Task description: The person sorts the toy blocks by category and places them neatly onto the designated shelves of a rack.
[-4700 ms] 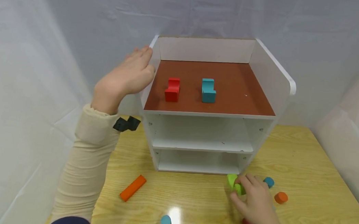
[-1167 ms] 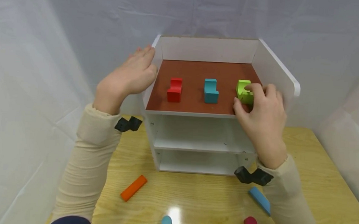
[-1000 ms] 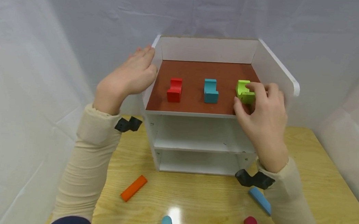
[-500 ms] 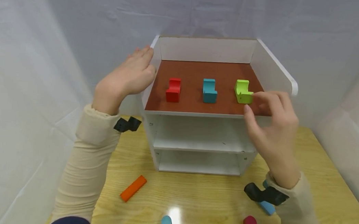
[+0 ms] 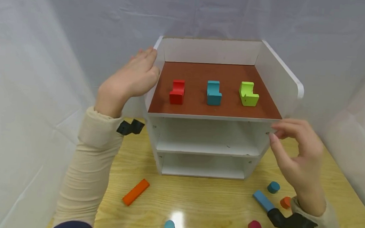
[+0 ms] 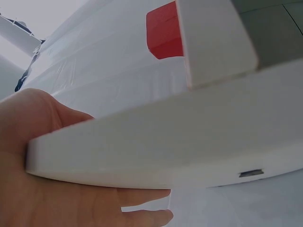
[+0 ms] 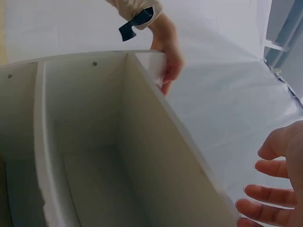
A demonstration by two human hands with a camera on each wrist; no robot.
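The white shelf unit [image 5: 213,129] stands on the wooden table [image 5: 323,164]; everything else is placed from it. The left hand [image 5: 131,81] lies flat against its left wall, fingers straight, bracing it. If that palm pushes harder, the unit could slide or tip, I judge. The right hand [image 5: 299,159] hangs empty by the unit's front right corner, fingers loosely spread; a careless swing might knock that corner. On the brown top deck sit three notched blocks in a row: red [image 5: 177,91] left, teal [image 5: 214,92] middle, green [image 5: 248,94] right. A jolt would likely topple them. In front of the unit lie an orange bar [image 5: 135,191], a blue bar [image 5: 263,200] and small cylinders.
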